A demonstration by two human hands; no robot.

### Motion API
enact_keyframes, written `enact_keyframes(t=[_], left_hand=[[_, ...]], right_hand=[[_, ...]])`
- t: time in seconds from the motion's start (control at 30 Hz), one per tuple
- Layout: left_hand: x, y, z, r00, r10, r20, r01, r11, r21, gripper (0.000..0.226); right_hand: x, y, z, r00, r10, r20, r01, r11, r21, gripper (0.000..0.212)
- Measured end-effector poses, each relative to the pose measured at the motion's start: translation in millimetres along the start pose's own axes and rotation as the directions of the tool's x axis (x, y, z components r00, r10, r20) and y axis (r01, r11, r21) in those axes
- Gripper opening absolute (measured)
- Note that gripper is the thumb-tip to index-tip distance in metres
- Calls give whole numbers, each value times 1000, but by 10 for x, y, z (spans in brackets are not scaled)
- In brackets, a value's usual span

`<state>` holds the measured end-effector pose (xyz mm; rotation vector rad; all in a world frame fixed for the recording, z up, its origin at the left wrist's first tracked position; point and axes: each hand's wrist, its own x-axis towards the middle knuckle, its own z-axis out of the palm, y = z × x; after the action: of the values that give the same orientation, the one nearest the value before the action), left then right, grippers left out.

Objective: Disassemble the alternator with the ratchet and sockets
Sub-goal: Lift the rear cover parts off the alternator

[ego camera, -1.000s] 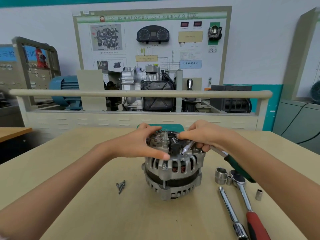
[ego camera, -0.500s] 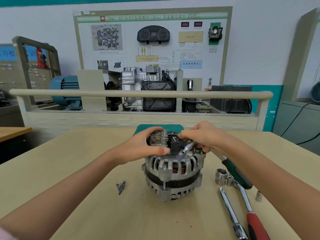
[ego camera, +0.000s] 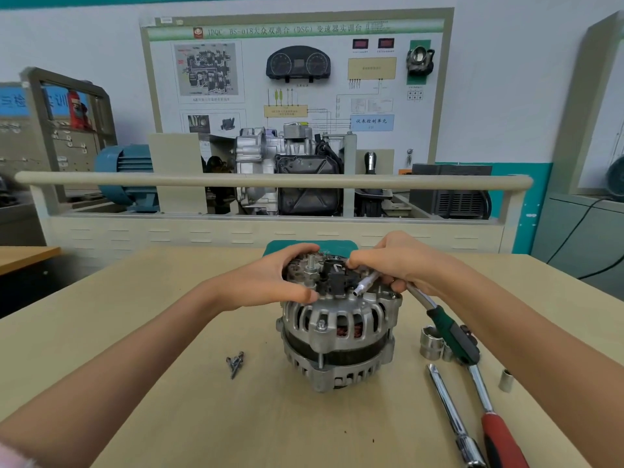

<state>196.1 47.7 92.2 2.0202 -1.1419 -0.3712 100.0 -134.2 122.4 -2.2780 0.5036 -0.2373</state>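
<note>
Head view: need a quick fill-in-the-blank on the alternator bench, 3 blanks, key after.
1. The left hand grips the top of the ____, which stands on the table.
2. The right hand holds a ratchet whose handle is ____ in colour.
3. The loose screws lie on the table to the ____ of the alternator in the picture.

Missing words: alternator; green; left
</note>
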Motion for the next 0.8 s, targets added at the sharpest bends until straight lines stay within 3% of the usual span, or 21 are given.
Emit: enact_keyframes(t=[0.2,0.37,0.5,0.6,0.63,0.7,0.8], left_hand=[[19,79,-143,997,-17,82,7,992,127,85],[-46,31,-84,999,-23,40,20,997,76,95],[-72,66,-3,998,-25,49,19,994,110,97],[-104,148,-26,991,-64,121,44,987,157,109],[-107,194,-17,991,-76,108,59,987,151,112],[-81,291,69,996,-91,-10,92,983,159,115],[18,348,307,980,-46,-191,92,966,241,117]], right_hand=[[-25,-27,-74,999,-22,41,26,996,-85,31],[-27,11,-135,996,-7,90,14,997,-76,35],[-15,47,-235,989,1,150,-16,995,101,27],[24,26,-328,997,-62,-56,73,972,222,28],[51,5,-349,978,-109,-176,139,976,167,29],[118,-62,-347,873,-270,-407,261,962,-80,32],[206,-142,-238,716,-472,-515,356,881,-313,41]])
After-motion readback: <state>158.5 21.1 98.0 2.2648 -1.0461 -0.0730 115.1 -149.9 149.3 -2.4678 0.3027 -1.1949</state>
